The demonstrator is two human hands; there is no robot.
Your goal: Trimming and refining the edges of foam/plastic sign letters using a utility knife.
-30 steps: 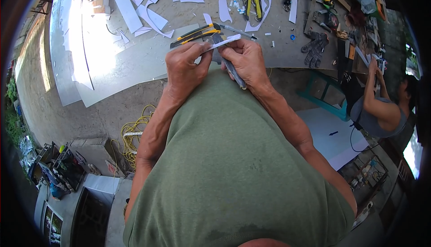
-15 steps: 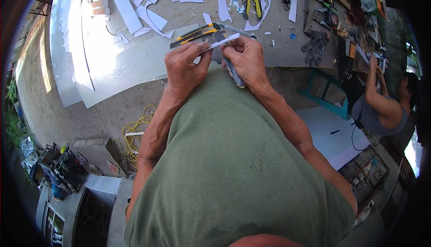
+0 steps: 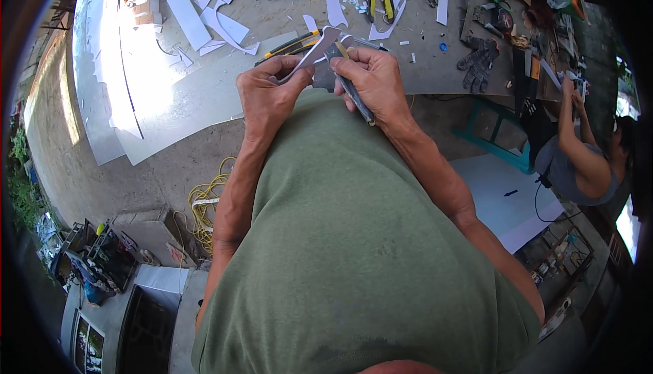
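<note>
Pinched between the fingertips of my left hand (image 3: 266,96) is a white curved cut-out piece (image 3: 318,49), tilted up with its broad end away from me. My right hand (image 3: 379,83) is closed round a narrow, flat grey bar-shaped tool (image 3: 356,95); its exact kind is not clear. The tool's upper end comes close to the white piece, and I cannot tell whether they touch. Just beyond my hands, yellow-and-black utility knives (image 3: 291,43) lie on the worktable (image 3: 224,95), partly hidden.
Yellow-handled snips (image 3: 378,1), white offcuts (image 3: 180,8) and a grey glove (image 3: 479,65) lie on the table. At right, a co-worker (image 3: 578,149) handles something near a teal stool (image 3: 495,133). A yellow cord (image 3: 201,204) lies coiled at lower left.
The white piece has turned from a thin edge-on view to show its curved broad face. My left hand has shifted slightly left, and the tool's upper end has tilted.
</note>
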